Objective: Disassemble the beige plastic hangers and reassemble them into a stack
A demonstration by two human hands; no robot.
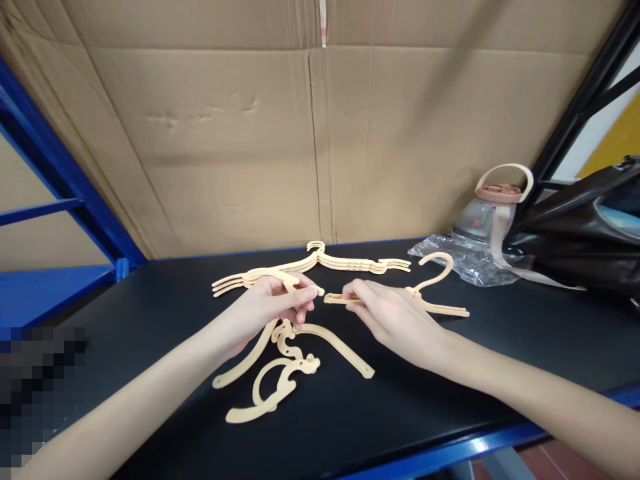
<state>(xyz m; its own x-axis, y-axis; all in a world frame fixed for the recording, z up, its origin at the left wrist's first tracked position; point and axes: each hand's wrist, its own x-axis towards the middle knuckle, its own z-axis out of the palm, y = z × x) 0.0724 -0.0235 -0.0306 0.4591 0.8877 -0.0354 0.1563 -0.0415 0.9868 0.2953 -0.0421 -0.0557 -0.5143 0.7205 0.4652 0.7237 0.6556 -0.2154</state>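
My left hand point(280, 300) is closed on a cream plastic hanger end piece point(270, 274), whose tip points right. Just right of it, my right hand point(385, 310) grips a cream hanger body point(445, 309) with a hook; its left arm end pokes out past my fingers. A small gap separates the two parts. Behind my hands lies a stack of assembled cream hangers point(345, 263). In front of my left hand are loose hanger pieces: curved arms point(340, 343) and smaller hooked end pieces point(270, 403).
The black tabletop point(165, 320) has a blue frame edge point(450, 448). Cardboard point(225, 147) stands behind it. At the right are a clear bottle point(483, 217) with a strap, crumpled clear plastic point(470, 263) and a dark bag point(575, 220). Blue metal posts point(75, 173) rise at the left.
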